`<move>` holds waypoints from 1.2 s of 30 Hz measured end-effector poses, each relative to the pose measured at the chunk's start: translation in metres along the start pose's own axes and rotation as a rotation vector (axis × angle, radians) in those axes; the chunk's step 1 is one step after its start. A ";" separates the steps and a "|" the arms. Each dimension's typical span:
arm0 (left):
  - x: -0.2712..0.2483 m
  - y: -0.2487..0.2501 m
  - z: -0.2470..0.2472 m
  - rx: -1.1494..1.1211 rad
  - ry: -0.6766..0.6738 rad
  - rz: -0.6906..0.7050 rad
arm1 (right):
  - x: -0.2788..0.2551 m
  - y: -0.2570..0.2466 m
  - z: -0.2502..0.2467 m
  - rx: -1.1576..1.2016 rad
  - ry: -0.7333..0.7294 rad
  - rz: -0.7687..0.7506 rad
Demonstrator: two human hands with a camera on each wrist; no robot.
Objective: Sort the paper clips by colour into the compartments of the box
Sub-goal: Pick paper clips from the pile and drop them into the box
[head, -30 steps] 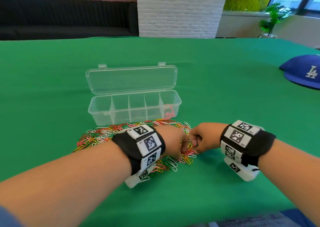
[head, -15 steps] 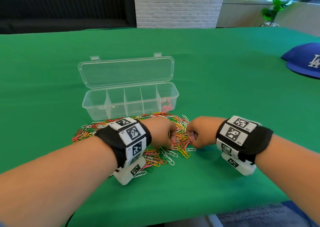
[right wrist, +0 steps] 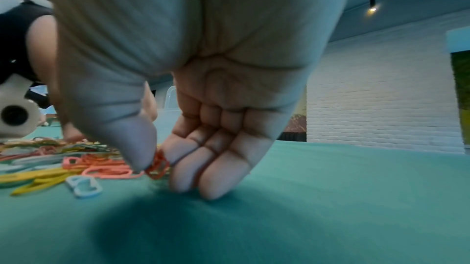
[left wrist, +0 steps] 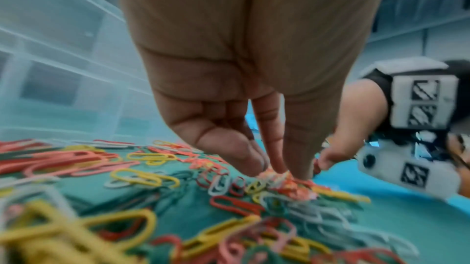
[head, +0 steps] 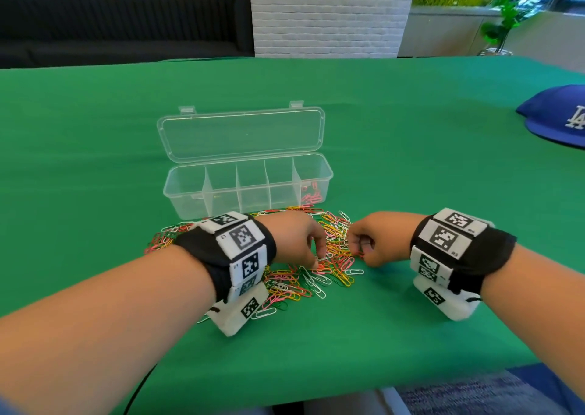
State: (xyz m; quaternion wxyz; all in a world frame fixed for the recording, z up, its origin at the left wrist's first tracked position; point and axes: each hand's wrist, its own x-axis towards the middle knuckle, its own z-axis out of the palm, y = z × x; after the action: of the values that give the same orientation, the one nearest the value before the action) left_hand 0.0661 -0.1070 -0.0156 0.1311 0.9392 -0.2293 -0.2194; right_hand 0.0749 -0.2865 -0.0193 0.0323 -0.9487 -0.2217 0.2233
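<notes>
A clear plastic box with several compartments stands open on the green table, its lid tipped back. Pink clips lie in its rightmost compartment. A heap of mixed coloured paper clips spreads in front of the box. My left hand reaches down into the heap, its fingertips pinching a small bunch of pink and orange clips. My right hand is at the heap's right edge, thumb and forefinger pinching red-orange clips.
A blue cap lies at the table's right edge. Behind the table are a white brick pillar, a dark sofa and a potted plant. The table's near edge runs just below my forearms.
Both hands have stayed over the heap's right part and drawn slightly apart. The view has shifted a little; the box has not moved.
</notes>
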 end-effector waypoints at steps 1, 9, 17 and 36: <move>0.001 0.004 0.002 0.049 -0.004 0.013 | -0.002 0.002 -0.001 0.009 0.000 0.003; 0.007 0.007 0.010 0.094 0.002 0.008 | -0.002 0.017 -0.005 0.207 0.063 0.049; -0.005 -0.015 -0.009 -0.480 -0.006 -0.119 | 0.014 0.012 -0.006 0.562 0.006 0.063; -0.030 -0.037 -0.018 -0.316 0.031 -0.191 | 0.016 -0.021 0.004 -0.009 0.028 -0.002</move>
State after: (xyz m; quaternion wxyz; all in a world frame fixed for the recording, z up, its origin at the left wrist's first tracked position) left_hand 0.0641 -0.0577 -0.0025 0.2590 0.9277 -0.0995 -0.2496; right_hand 0.0772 -0.2605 -0.0263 0.0311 -0.9516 -0.2231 0.2090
